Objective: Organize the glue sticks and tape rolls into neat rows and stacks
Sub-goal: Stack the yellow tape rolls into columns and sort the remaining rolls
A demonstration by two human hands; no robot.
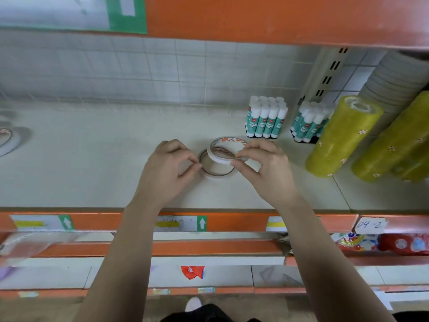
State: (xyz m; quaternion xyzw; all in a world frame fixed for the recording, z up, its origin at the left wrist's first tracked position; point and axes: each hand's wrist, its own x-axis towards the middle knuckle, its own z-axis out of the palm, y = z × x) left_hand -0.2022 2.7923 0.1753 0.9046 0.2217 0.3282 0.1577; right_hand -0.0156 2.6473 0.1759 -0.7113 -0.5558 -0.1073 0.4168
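Note:
Two thin white tape rolls sit mid-shelf. The lower tape roll (pixel 217 174) lies flat on the white shelf (pixel 92 170); my left hand (pixel 169 168) pinches its left rim. My right hand (pixel 264 167) pinches the upper tape roll (pixel 219 156), which is tilted, its far edge raised, over the flat one. Behind them stand two upright clusters of teal-and-white glue sticks: one cluster (pixel 265 118) and a second cluster (pixel 310 123) to its right. Tall stacks of yellow-green tape rolls (pixel 343 135) lean at the right.
A grey stack of tape rolls (pixel 394 82) leans against the tiled back wall at far right. A blurred white roll (pixel 9 140) lies at the left edge. The orange shelf lip (pixel 232 221) carries price labels. Lower shelves hold colourful packets (pixel 404 244).

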